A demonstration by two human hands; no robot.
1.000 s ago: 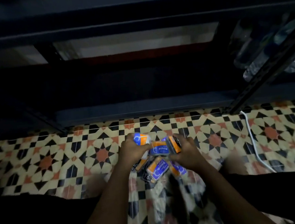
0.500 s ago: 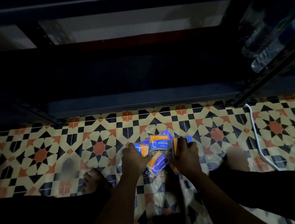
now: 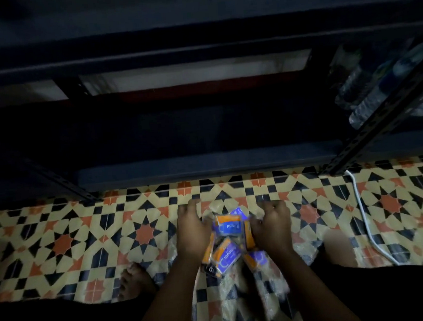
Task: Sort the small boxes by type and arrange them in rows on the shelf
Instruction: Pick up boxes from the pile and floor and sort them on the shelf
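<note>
Crouching view, looking down past both forearms to a patterned tile floor point(image 3: 66, 239) in cream, black and orange. A small heap of orange-and-blue boxes point(image 3: 229, 240) lies on the floor between the hands, on what looks like clear plastic film point(image 3: 233, 301); the film is blurred.

Left hand point(image 3: 191, 232): back of hand up, fingers reaching forward and slightly spread, palm pressed against the left side of the heap. Whether the thumb hooks a box I cannot tell. Right hand point(image 3: 272, 228): fingers curled down over the right side of the heap, against an orange box edge there; the grip itself is hidden under the knuckles.

Box marked "Round" point(image 3: 228, 226): top of the heap, flat, long axis running left-right, orange band on the far edge, lettering upside down from here. Box marked "Smooth" point(image 3: 226, 257): nearer the person, long axis on a diagonal from near-left to far-right, tilted against its neighbours. Another box point(image 3: 257, 260) sits just right of it, partly under the right wrist. A dark box point(image 3: 211, 271) shows at the near-left edge.

Dark metal shelf point(image 3: 205, 163) stands beyond the heap, its lowest board near the floor, well apart from the boxes. Plastic bottles point(image 3: 368, 95) lie on a shelf at far right. White cable point(image 3: 363, 213) runs along the floor to the right. Bare foot point(image 3: 135, 279) at left.
</note>
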